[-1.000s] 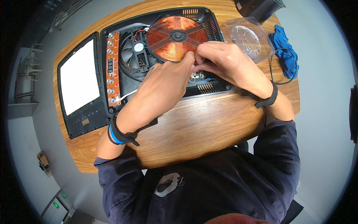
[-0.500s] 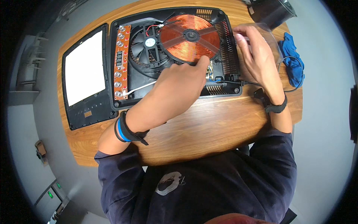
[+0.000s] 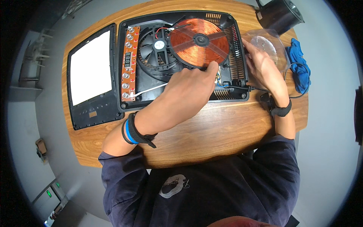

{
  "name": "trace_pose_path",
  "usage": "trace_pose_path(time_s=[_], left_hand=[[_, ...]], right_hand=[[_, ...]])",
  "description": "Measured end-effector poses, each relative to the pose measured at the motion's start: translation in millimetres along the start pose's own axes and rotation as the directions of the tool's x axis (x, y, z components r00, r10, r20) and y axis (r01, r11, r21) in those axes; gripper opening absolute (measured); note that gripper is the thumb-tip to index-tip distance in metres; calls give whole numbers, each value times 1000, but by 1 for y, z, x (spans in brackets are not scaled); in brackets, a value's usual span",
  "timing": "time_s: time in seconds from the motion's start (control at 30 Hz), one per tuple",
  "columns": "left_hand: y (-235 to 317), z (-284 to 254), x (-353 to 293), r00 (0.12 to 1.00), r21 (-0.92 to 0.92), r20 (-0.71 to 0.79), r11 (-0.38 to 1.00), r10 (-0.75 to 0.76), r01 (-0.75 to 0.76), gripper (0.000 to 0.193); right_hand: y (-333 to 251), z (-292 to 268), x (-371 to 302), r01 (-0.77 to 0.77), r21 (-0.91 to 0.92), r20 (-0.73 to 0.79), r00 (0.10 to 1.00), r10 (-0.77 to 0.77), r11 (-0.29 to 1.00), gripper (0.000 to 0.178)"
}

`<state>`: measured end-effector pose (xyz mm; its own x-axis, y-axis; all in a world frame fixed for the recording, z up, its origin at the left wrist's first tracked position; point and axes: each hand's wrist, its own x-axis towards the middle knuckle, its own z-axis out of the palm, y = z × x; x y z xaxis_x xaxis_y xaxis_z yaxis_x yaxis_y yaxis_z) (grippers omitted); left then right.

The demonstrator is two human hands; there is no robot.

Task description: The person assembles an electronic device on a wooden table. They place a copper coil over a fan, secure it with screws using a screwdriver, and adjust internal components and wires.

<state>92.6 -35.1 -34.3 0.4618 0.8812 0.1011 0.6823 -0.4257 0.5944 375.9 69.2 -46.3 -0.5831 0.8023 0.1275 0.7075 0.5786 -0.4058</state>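
Observation:
The opened black housing of an induction cooker (image 3: 181, 101) lies on the table. Inside it are a round copper coil (image 3: 183, 47), a black fan (image 3: 146, 52) and an orange circuit board (image 3: 127, 70) with a small digit display. My left hand (image 3: 192, 87) reaches over the housing with its fingers curled at the coil's near edge. Its fingertips are mostly hidden, so what they grip cannot be seen. My right hand (image 3: 264, 68) lies along the housing's right side, fingers stretched out, holding nothing. A black cord (image 3: 259, 89) leaves the housing below that hand.
The black-framed cover (image 3: 92, 114) with a white panel lies left of the housing. A clear plastic piece (image 3: 279, 47) sits beyond my right hand, near a blue cloth (image 3: 300, 70). At the far right corner stands a black kettle (image 3: 278, 17). Bare wood of the table (image 3: 211, 132) shows nearest me.
The whole view has shifted slightly. My right hand has slid a little toward me along the housing's side, its fingers now closer together. My left hand stays at the coil's edge.

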Motion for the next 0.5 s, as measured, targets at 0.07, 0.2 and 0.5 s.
trace_pose_path(time_s=[0.07, 0.2, 0.5], left_hand=[[1, -1, 1, 1000, -1, 12, 1000, -5, 5, 18], [3, -4, 0, 999, 32, 34, 999, -22, 21, 17], [0, -9, 4, 999, 49, 38, 998, -29, 27, 15]], right_hand=[[1, -2, -4, -10, 5, 20, 1000, 10, 1000, 67], [-3, -5, -6, 75, 41, -17, 997, -75, 996, 75], [16, 1, -4, -28, 30, -46, 999, 29, 999, 67]])
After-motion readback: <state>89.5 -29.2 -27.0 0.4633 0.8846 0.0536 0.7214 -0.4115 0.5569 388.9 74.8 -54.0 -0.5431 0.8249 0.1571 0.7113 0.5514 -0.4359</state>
